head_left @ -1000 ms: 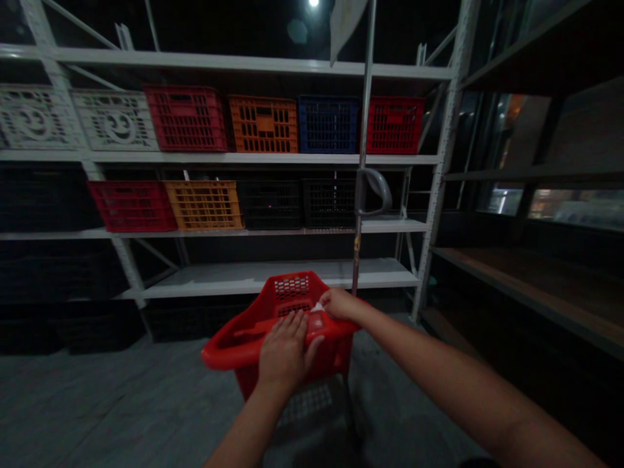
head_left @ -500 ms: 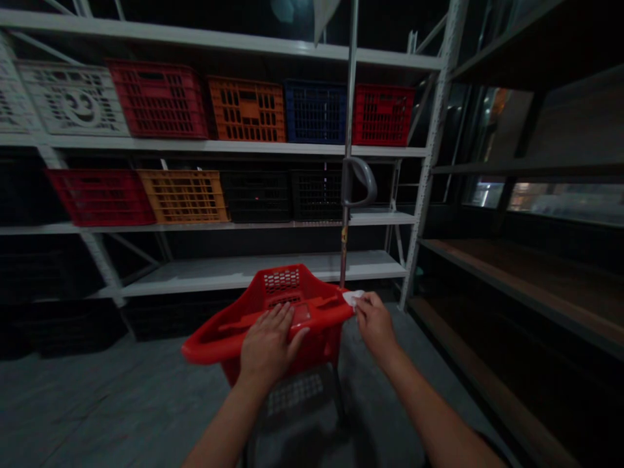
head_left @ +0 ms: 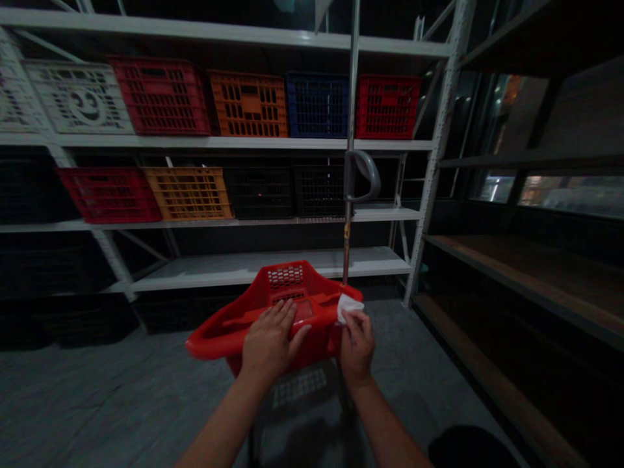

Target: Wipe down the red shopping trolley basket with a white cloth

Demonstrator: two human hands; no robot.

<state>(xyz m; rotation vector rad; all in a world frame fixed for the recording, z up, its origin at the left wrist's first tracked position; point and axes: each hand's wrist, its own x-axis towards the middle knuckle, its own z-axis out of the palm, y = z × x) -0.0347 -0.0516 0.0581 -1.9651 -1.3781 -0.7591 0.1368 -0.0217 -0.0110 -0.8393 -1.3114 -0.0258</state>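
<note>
At the red plastic trolley basket (head_left: 209, 342), what's the grip?

Right hand (head_left: 357, 348) pinches a white wipe (head_left: 349, 307) narrowly at the basket's right corner. Left hand (head_left: 270, 344) lies open, flat on the rim.

Basket where?

On its frame over the grey floor (head_left: 121, 383), facing white steel shelving (head_left: 234, 144) stacked with crates.

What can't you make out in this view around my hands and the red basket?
All in the head view:
- White cloth: the part inside the right hand is hidden by the fingers.
- Red basket: the rim is covered by the left hand.
- Metal pole: its top is cut off by the upper edge.
- Dark object: cut off by the bottom edge, too dark to identify.
</note>
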